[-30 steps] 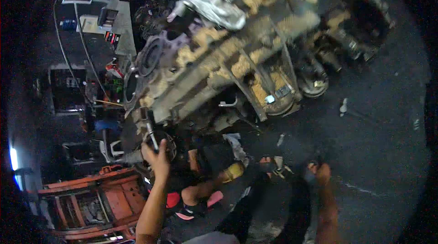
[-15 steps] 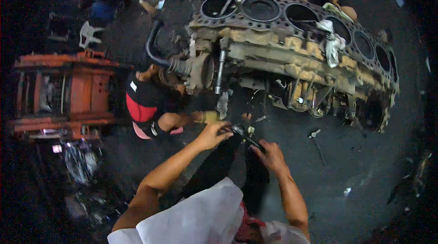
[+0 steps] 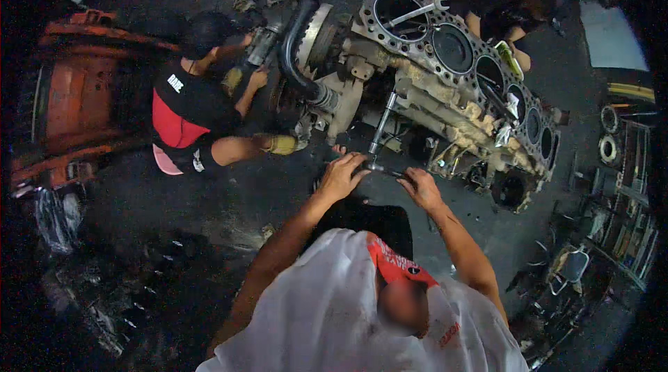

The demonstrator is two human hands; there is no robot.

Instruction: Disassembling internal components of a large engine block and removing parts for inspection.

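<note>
A dark, oil-stained concrete floor [image 3: 229,198] is seen from above, dimly lit and strewn with small debris. An orange machine frame [image 3: 76,107] stands at the far left, and shelves of parts [image 3: 623,184] run along the right edge. In the middle, a large engine block [image 3: 459,86] lies on the floor (its row of open cylinder bores faces upward), with a spanner [image 3: 417,13] laid across the first bore. A person in a black and red shirt [image 3: 188,111] crouches at the block's left end beside a black hose [image 3: 296,52], and another person in dark clothes [image 3: 504,3] works at its far side.

A long metal wrench [image 3: 379,139] is held just in front of the block's near side. The left hand [image 3: 341,177] is closed around its lower end, and the right hand [image 3: 419,187] is curled on a dark handle part just beside it; whether that hand's fingers fully clasp it cannot be told. The wrench's shaft rises from between the two hands toward the block.
</note>
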